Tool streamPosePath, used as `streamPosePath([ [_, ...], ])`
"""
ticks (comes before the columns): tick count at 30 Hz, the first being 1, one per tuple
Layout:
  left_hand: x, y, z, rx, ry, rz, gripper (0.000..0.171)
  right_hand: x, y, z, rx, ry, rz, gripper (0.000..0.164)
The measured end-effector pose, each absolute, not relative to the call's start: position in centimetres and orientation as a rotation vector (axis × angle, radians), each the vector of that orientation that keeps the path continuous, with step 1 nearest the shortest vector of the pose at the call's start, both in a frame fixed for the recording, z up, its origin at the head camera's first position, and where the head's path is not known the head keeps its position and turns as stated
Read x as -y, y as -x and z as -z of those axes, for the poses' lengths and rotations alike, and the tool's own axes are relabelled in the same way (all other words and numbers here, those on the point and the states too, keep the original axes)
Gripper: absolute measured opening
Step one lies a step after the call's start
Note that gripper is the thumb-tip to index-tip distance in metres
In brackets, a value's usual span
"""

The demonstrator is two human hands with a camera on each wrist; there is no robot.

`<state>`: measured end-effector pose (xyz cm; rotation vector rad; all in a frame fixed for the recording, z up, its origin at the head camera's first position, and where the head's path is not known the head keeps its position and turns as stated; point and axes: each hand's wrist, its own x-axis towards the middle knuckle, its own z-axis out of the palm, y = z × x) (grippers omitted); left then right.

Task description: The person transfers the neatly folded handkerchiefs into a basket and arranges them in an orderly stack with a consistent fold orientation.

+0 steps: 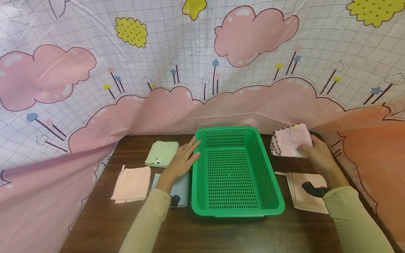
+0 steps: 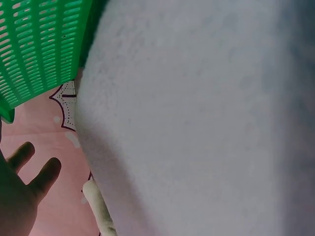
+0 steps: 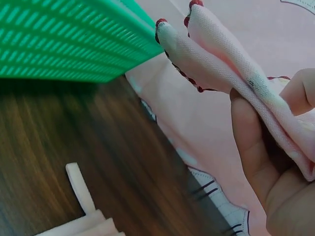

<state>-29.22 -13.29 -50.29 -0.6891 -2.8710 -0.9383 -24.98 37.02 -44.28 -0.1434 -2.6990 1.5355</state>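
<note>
The right hand [image 1: 317,154] pinches a folded pink cloth [image 1: 289,138] at right of frame, whose layers might fan apart from that one-edge hold, while the left hand [image 1: 182,160], fingers spread, hovers or rests by the central green basket [image 1: 237,212].

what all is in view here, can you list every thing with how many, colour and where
basket: 1, green, middle of the table
pink cloth: 1, pink with dark trim, in the right hand
green cloth: 1, pale green, beside the left hand
left peach cloth: 1, peach, far left
blue cloth: 1, grey-blue, under the left wrist
right peach cloth: 1, peach, right of the basket
table: 1, dark brown, under everything
sheet: seemingly 1, mostly white and pink, behind the table
black wrist pieces: 2, black, one at each wrist
sleeves: 2, pale beige, on the forearms
left hand: 1, bare, at the basket's left rim
right hand: 1, bare, holding the pink cloth
</note>
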Motion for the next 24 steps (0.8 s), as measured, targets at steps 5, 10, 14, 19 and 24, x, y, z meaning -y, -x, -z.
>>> streamPosePath([
  [5, 13.4, 29.3, 50.3, 2.864, 0.698, 0.942, 0.063, -36.4, 25.3, 43.6, 2.658, 0.114, -1.595, 0.065],
  [10, 13.4, 29.3, 50.3, 2.862, 0.697, 0.949, 0.063, -35.4, 25.4, 42.8, 2.603, 0.079, -1.716, 0.066],
  [14, 13.4, 29.3, 50.4, 2.868, 0.691, 0.946, 0.063, -34.8, 25.5, 42.4, 2.556, 0.038, -1.828, 0.065],
  [19, 13.4, 29.2, 50.4, 2.880, 0.684, 0.946, 0.063, -34.1, 25.5, 42.0, 2.404, -0.032, -2.053, 0.069],
  [24, 13.3, 29.2, 50.4, 2.880, 0.679, 0.944, 0.063, -33.2, 25.6, 41.7, 2.275, -0.101, -2.200, 0.067],
])
